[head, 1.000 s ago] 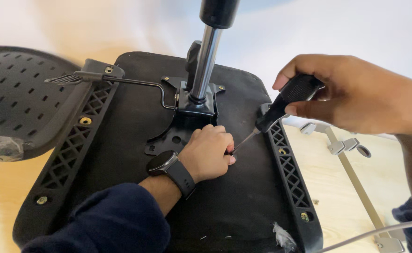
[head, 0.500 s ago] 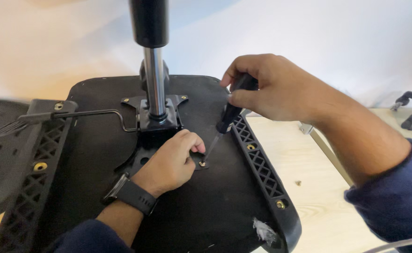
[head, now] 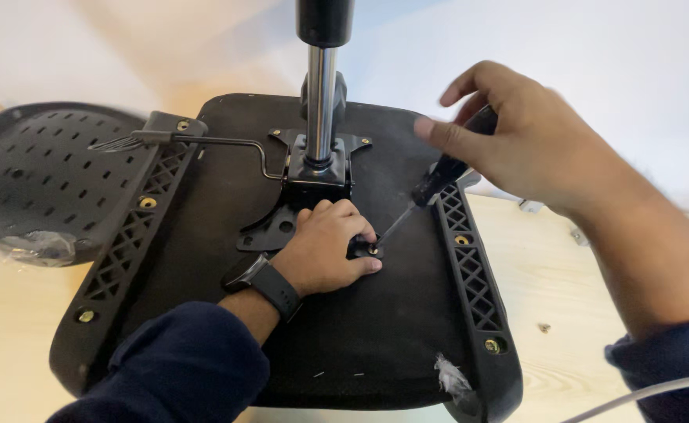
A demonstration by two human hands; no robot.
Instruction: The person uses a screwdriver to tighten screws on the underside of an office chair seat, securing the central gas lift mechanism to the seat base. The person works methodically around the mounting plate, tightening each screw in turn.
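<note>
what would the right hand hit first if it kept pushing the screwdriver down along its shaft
Most likely the screw at the tool's tip, on the bracket corner by the left hand fingertips. The right hand and screwdriver point straight at it; below lies the black seat underside.

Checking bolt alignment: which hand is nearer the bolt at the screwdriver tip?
Left. The left hand has its fingertips at the bolt; the right hand is up and to the right, on the screwdriver handle.
</note>
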